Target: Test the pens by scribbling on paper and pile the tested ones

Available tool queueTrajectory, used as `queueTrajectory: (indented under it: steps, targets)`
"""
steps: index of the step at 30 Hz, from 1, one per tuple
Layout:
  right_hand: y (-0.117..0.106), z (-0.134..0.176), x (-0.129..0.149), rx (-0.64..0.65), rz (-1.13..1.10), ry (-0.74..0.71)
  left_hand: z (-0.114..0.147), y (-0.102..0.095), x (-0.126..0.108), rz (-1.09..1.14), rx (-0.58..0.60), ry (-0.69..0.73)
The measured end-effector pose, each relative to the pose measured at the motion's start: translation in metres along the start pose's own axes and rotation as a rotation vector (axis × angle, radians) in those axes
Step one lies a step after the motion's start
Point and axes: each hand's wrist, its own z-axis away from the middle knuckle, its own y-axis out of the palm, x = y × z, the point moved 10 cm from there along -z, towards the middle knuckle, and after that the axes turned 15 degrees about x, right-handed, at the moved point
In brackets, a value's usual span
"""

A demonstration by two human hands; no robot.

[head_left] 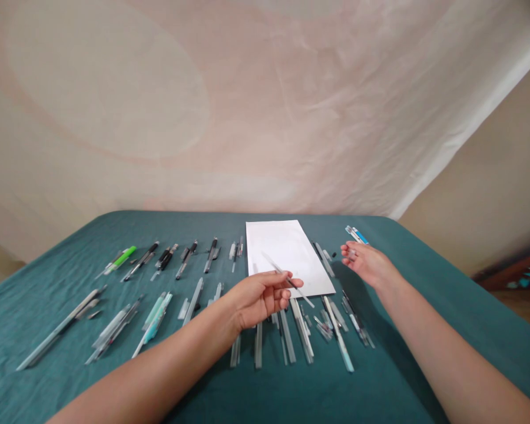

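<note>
My left hand [265, 299] is over the near edge of a white sheet of paper [271, 238], thumb and fingers closed on a slim pen refill [271, 262] that slants across it. The refill is pale and translucent with a dark section by the fingers. To the right of the paper, my right hand [373, 266] is raised with its fingers curled around a small clear piece [352, 254], whose kind I cannot make out. Just beyond that hand lie blue-and-white pens [357, 235]. Beneath my left hand are clear pen barrels [287, 335], partly hidden by the forearm.
Dismantled pens lie in rows on the green cloth [229, 394]. At the left are a bright green pen [122, 259], black-gripped pens [188, 259] and a turquoise pen [156, 318]. Small clear parts [323, 327] lie at the near right. A pale fabric sheet [247, 118] hangs behind.
</note>
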Motion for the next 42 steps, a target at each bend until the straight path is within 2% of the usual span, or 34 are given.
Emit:
queueTrajectory:
  steps: [3,6,12,16,21,25,35,37,39,42]
  targets:
    - [-0.013,-0.004,-0.013,-0.042,0.193,0.009,0.001,-0.002,-0.006,-0.028,-0.018,0.038]
    - [-0.016,-0.009,-0.015,-0.058,0.427,-0.008,0.002,-0.004,-0.007,-0.076,-0.035,0.041]
    - [-0.003,-0.016,-0.014,-0.002,0.787,-0.038,0.001,0.005,0.006,-0.231,0.037,-0.06]
    - [0.005,-0.016,-0.013,0.018,0.917,-0.059,0.001,0.012,0.004,-0.364,0.036,-0.052]
    - [0.009,-0.013,-0.011,0.03,0.981,-0.08,0.003,-0.003,-0.011,-0.157,-0.079,0.077]
    - [0.016,-0.007,-0.006,0.053,0.977,-0.099,0.004,-0.019,-0.018,-0.086,-0.17,0.138]
    - [0.035,0.007,0.019,0.034,0.81,-0.127,0.005,-0.026,-0.024,-0.069,-0.191,0.205]
    - [0.051,0.014,0.031,0.086,0.693,-0.14,0.006,-0.027,-0.03,-0.059,-0.195,0.254]
    - [0.076,0.024,0.042,0.216,0.446,-0.147,0.007,-0.028,-0.038,-0.042,-0.196,0.317]
    - [0.115,0.044,0.059,0.372,0.239,-0.123,0.011,-0.03,-0.05,-0.001,-0.215,0.406]
